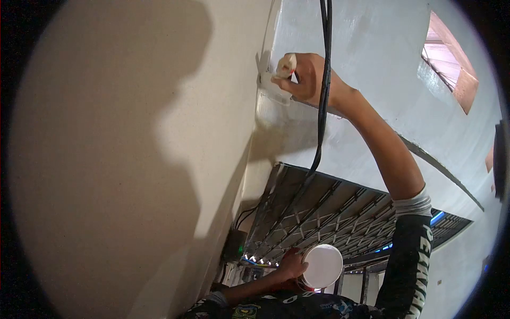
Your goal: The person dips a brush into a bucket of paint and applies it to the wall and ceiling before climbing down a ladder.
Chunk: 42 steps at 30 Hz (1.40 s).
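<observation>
My right hand [311, 80] is raised to the corner where the beige wall [117, 159] meets the white-grey surface [377, 69]. Its fingers are closed around a paint-crusted, whitish paintbrush [286, 66] with a small red spot, partly hidden by the hand. Wet-looking pale patches show along the corner just below it. Lower down, my left hand [291, 264] grips the rim of a round bucket [322, 266], held close to my chest. White paint appears inside the bucket, and its outer side looks reddish.
Twisted black cables [324, 90] hang in front of my right wrist. A folding metal lattice gate [324, 212] spans the opening below. A dark box with a green light [235, 245] sits beside the wall. Pinkish light comes through a recessed opening [446, 58] at upper right.
</observation>
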Available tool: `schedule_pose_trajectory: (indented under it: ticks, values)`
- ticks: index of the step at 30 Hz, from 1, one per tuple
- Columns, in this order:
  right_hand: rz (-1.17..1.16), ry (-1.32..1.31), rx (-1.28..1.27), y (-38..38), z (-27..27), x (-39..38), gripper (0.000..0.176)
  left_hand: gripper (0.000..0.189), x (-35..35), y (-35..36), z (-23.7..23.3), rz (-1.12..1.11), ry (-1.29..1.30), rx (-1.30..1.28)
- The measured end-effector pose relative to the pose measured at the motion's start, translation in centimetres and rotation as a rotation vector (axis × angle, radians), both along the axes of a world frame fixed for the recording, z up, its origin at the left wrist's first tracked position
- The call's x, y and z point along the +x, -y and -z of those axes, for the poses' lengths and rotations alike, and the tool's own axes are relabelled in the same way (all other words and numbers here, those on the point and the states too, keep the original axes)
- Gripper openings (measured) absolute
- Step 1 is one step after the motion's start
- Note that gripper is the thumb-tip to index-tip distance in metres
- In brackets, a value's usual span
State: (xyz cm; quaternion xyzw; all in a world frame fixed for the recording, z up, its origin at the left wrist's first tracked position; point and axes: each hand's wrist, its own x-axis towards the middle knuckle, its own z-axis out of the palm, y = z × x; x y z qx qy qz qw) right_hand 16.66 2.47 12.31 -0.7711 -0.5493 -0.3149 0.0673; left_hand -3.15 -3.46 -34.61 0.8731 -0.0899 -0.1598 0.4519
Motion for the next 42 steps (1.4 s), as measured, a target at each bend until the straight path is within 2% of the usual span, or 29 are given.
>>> schedule_pose_trajectory:
  ticks: [2, 3, 5, 6, 7, 9, 11, 13, 14, 15, 17, 19, 21, 22, 23, 24, 26, 29, 30, 31, 34, 38, 40, 42]
  values:
    - [0.109, -0.181, 0.017, 0.0, -0.1, -0.3, 0.025, 0.044, 0.5, 0.0, 0.7, 0.04, 0.01, -0.015]
    - [0.112, -0.177, 0.014, 0.1, 0.8, 0.7, 0.025, 0.044, 0.7, 0.2, 1.5, 0.042, 0.013, -0.019]
    - [-0.184, -0.105, -0.037, 0.4, 2.9, 2.8, 0.032, 0.043, 0.5, 0.7, 3.3, -0.011, 0.247, -0.138]
    - [-0.207, -0.089, -0.06, 0.5, 3.6, 1.9, 0.034, 0.043, 0.4, 0.6, 2.6, -0.01, 0.248, -0.14]
    - [-0.206, -0.088, -0.06, 0.6, 4.4, 1.9, 0.034, 0.043, 0.3, 0.2, 1.2, 0.001, 0.202, -0.091]
    - [-0.014, -0.032, -0.087, 0.5, 6.0, 2.3, 0.021, 0.043, 0.0, -0.2, 0.0, 0.014, 0.156, -0.04]
    - [-0.093, 0.005, -0.078, 0.7, 5.0, 2.9, 0.021, 0.042, 0.2, -0.2, -0.4, 0.03, 0.073, -0.074]
    - [-0.081, 0.246, 0.005, 0.4, 2.5, 1.2, 0.025, 0.042, 0.1, 0.0, 0.5, 0.004, 0.067, -0.078]
    - [-0.062, 0.034, 0.118, 0.4, 1.4, 0.7, 0.027, 0.043, 0.3, 0.2, 0.9, -0.021, 0.068, -0.084]
    - [-0.063, 0.034, 0.116, 0.5, 0.5, 0.0, 0.027, 0.043, 0.3, 0.2, 0.8, -0.022, 0.068, -0.086]
    - [0.068, -0.212, 0.042, 0.9, -0.8, -0.7, 0.038, 0.044, 0.4, 0.1, 0.4, 0.026, 0.011, 0.082]
    - [-0.018, -0.294, 0.071, 1.5, -0.4, -1.1, 0.041, 0.045, 0.7, 0.0, 0.7, 0.043, 0.034, 0.051]
    - [0.106, -0.767, 0.048, 2.2, 0.0, -2.1, 0.028, 0.047, 0.6, 0.5, 1.9, 0.062, 0.06, 0.023]
    - [0.005, -0.888, 0.063, 2.3, 0.0, -2.8, 0.028, 0.047, 0.5, 0.8, 3.2, 0.021, 0.231, -0.02]
    - [0.003, -0.882, 0.062, 2.4, 0.3, -2.6, 0.028, 0.048, 0.6, 1.1, 4.4, -0.02, 0.401, -0.061]
    - [-0.035, -0.964, 0.038, 2.4, 1.0, -2.0, 0.03, 0.048, 0.8, 1.0, 4.1, -0.021, 0.405, -0.06]
    - [-0.097, -1.074, 0.018, 2.6, 2.1, -1.3, 0.029, 0.049, 0.8, 0.9, 3.7, 0.028, 0.128, -0.028]
    - [0.005, -1.158, -0.004, 2.3, 3.1, -0.1, 0.031, 0.049, 0.5, -0.5, -0.5, 0.096, 0.026, 0.025]
    - [0.097, -1.099, -0.007, 1.8, 2.7, -1.3, 0.025, 0.049, 0.6, -0.5, -0.2, 0.093, 0.026, 0.025]
    - [0.097, -1.104, -0.01, 1.6, 3.1, -1.1, 0.025, 0.049, 0.5, -0.1, 0.7, 0.065, 0.055, -0.022]
    - [-0.058, -0.907, -0.074, 1.3, 3.6, -0.8, 0.025, 0.048, 0.5, 0.5, 1.9, 0.03, 0.087, -0.037]
    - [-0.035, -0.816, -0.083, 1.3, 3.4, -0.4, 0.022, 0.047, 0.4, -0.1, 0.9, 0.054, 0.11, 0.018]
    - [-0.138, -0.574, -0.142, 1.2, 3.4, 0.5, 0.021, 0.048, 0.7, 0.0, 1.4, 0.047, 0.124, 0.001]
    - [-0.085, -0.585, -0.13, 1.4, 3.5, 0.5, 0.024, 0.048, 0.2, 0.1, 1.3, 0.043, 0.13, -0.018]
